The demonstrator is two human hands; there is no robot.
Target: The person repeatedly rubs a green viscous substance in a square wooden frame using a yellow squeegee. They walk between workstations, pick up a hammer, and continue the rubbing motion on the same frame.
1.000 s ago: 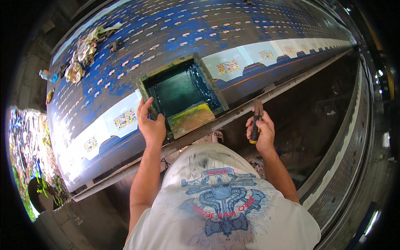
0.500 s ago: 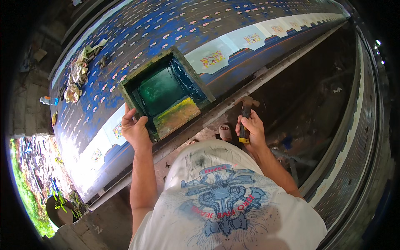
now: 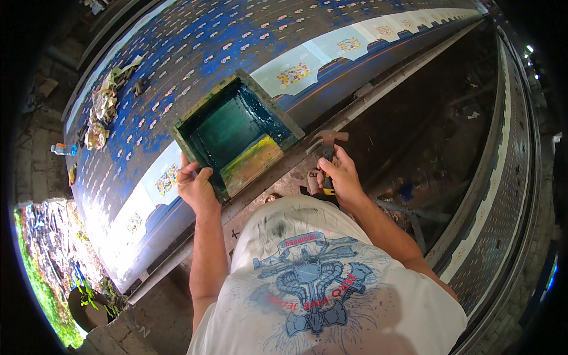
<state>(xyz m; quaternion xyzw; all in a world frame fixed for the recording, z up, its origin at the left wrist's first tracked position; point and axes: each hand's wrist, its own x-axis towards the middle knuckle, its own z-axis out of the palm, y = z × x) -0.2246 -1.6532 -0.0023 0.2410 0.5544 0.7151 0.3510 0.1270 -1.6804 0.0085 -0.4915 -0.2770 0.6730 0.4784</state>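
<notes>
My left hand (image 3: 197,188) grips the near left corner of a wooden screen-printing frame (image 3: 273,110), thumb on top and fingers at its outer side. Dark green mesh (image 3: 228,131) fills most of the frame, and a yellow-brown stained board (image 3: 253,165) spans its near end. Wet dark paint glistens along the inner right wall. In my right hand (image 3: 344,178) is a claw hammer (image 3: 328,152), closed round its black and yellow handle. The hammer head points up and away from me, just right of the frame's near right corner and apart from it.
The frame is over a long printing table (image 3: 195,44) with blue-stained dark covering and a row of printed pale fabric pieces (image 3: 294,74). Crumpled cloth (image 3: 102,109) and a plastic bottle (image 3: 64,149) are at the left. Another printed table (image 3: 488,219) curves along the right.
My right hand has brought the hammer left, closer to the frame, and its head has turned. My left hand keeps its grip on the frame. The whole view has shifted slightly.
</notes>
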